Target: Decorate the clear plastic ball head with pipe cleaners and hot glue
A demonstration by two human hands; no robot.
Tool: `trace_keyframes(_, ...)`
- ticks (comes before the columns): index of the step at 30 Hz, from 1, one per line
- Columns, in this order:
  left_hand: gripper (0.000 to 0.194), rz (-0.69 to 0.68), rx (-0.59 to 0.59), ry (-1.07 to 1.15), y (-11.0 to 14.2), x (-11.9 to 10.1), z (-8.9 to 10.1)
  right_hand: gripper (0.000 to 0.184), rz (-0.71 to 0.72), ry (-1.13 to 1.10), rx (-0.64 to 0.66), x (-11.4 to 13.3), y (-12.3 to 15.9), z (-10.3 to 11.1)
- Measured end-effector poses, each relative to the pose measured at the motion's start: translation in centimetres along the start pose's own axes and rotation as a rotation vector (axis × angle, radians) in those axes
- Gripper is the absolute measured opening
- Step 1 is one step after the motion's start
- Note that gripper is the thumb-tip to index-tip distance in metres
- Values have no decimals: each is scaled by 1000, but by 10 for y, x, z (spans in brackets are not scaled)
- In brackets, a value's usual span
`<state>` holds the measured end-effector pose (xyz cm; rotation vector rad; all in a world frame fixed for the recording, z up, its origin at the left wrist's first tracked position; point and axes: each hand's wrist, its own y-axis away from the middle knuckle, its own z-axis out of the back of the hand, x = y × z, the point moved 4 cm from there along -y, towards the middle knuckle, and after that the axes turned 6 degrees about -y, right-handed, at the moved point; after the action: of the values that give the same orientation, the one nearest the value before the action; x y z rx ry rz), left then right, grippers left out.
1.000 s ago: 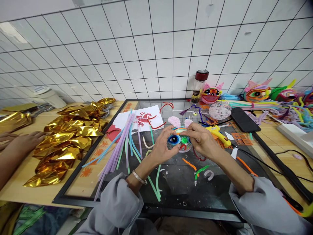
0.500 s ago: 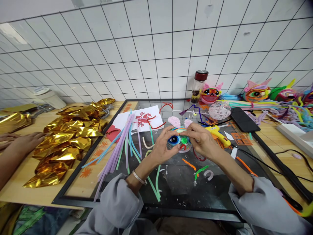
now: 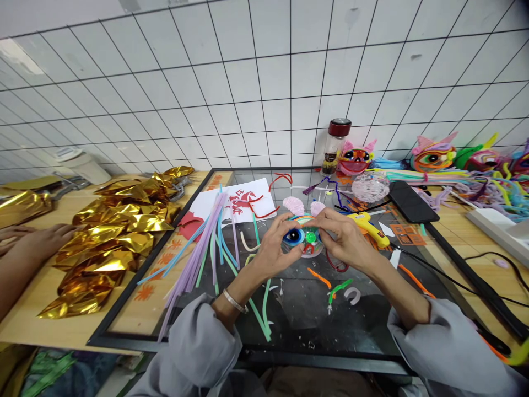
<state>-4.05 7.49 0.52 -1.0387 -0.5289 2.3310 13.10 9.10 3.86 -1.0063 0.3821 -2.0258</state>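
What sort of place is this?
Probably a craft workshop, perhaps a classroom: coloured craft stems lie bundled on the table, near what looks like a yellow glue gun, and a decorated animal face is being held, with similar faces by the tiled wall.

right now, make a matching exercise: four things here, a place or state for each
1. round craft face with pink ears
2. clear glass bottle, dark red lid
3. crinkled gold foil
4. black rectangular phone

a. lying right of the speckled white ball
b. between the left hand and right hand
c. standing by the white tiled wall
d. near another person's hand

Pairs: 1-b, 2-c, 3-d, 4-a
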Motion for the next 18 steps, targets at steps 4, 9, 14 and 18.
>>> trace_keyframes(4,31,-7,-3,-4,0,1,0,38,-16,-22,-30,0,0,4)
trace_keyframes(9,30,18,7,-8,0,1,-1,31,-81,-88,-92,-3,-1,13)
trace_keyframes(14,33,21,-5,-19,0,1,0,17,-204,-94,-197,-16,2,24)
trace_keyframes(18,30,18,-9,-24,-1,0,1,11,-285,-89,-186,-24,4,22)
